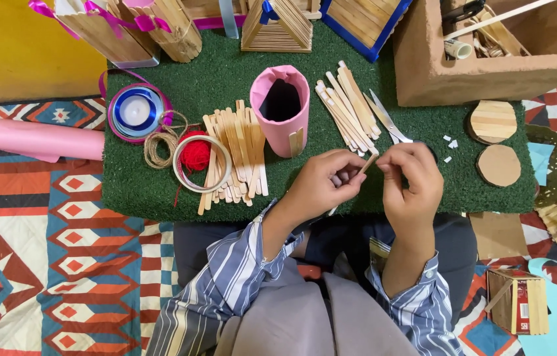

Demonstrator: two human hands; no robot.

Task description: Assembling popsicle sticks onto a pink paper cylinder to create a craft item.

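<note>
Two hands pinch one wooden craft stick (pixel 368 162): left hand (pixel 323 184) & right hand (pixel 409 181) at its upper end; stick slants up-right. Scissors (pixel 384 118), pink paper-wrapped cylinder (pixel 281 112) just beyond on green turf mat (pixel 226 79).

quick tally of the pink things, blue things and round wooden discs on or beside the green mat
Pink things: 2, the pink paper cylinder and the pink paper roll
Blue things: 1, the blue ribbon spool
Round wooden discs: 2, the stick disc and the plain disc
Total: 5
</note>
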